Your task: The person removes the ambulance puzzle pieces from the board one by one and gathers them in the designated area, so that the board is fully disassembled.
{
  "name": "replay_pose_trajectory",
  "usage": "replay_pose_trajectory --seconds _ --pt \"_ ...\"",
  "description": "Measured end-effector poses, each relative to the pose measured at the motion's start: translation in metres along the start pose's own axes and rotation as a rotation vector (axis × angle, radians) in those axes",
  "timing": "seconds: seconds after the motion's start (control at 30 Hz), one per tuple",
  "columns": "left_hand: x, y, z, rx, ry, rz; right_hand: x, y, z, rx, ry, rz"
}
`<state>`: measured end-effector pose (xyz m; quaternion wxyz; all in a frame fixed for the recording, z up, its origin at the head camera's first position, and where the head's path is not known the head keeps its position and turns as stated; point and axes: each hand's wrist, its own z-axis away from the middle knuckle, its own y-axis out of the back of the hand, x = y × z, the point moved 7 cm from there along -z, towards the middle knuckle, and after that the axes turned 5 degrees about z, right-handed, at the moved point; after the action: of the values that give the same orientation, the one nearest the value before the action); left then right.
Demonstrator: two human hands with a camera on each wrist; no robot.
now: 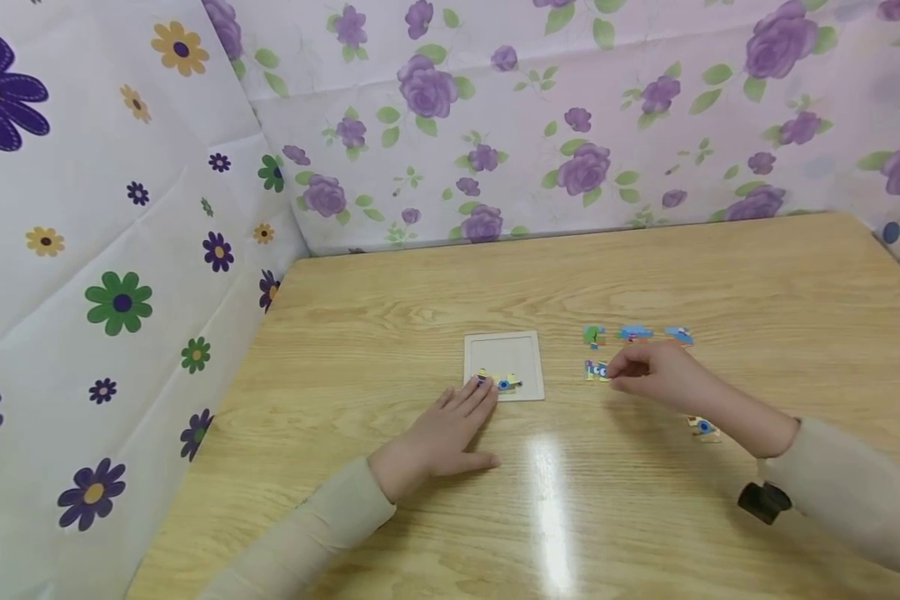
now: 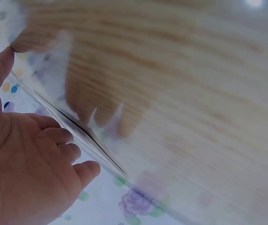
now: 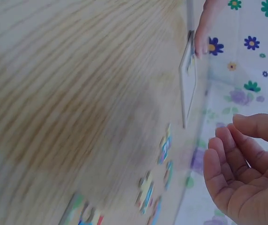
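Note:
My left hand [image 1: 444, 435] lies with outstretched fingers on the lower left of a pale square puzzle tray [image 1: 504, 340], its fingertips at the yellow and blue puzzle pieces [image 1: 508, 384] inside. To the right of the tray, my right hand [image 1: 663, 377] hovers over the table with loosely bent fingers. Its thumb and fingertips are close to a puzzle piece with cartoon eyes [image 1: 596, 371]. In the right wrist view nothing shows between the thumb and fingers [image 3: 237, 161]. The left wrist view shows the left palm [image 2: 26, 168] beside the tray's edge.
Behind the right hand lie a green tree piece [image 1: 593, 336], a blue piece [image 1: 634, 332] and another blue piece [image 1: 678, 335]. A yellow and blue piece [image 1: 703, 427] lies below the right forearm. Flowered sheets [image 1: 435, 150] hang along the wooden table [image 1: 390, 308].

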<state>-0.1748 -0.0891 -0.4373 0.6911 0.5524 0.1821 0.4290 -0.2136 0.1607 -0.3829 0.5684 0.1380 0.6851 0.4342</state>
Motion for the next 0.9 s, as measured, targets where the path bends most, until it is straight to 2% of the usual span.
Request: replay_pose_trajectory --seconds 0.3,0.73,0.9 --pt "-0.007 0.002 0.008 -0.003 0.032 0.022 -0.026 -0.019 -0.022 -0.022 0.046 -0.037" --pt "-0.008 0.0 0.01 -0.03 0.033 0.071 -0.036 -0.051 -0.049 -0.054 0.045 -0.056" --pt "-0.009 0.0 0.01 -0.042 0.044 0.082 -0.035 -0.065 -0.061 -0.074 0.018 -0.065"
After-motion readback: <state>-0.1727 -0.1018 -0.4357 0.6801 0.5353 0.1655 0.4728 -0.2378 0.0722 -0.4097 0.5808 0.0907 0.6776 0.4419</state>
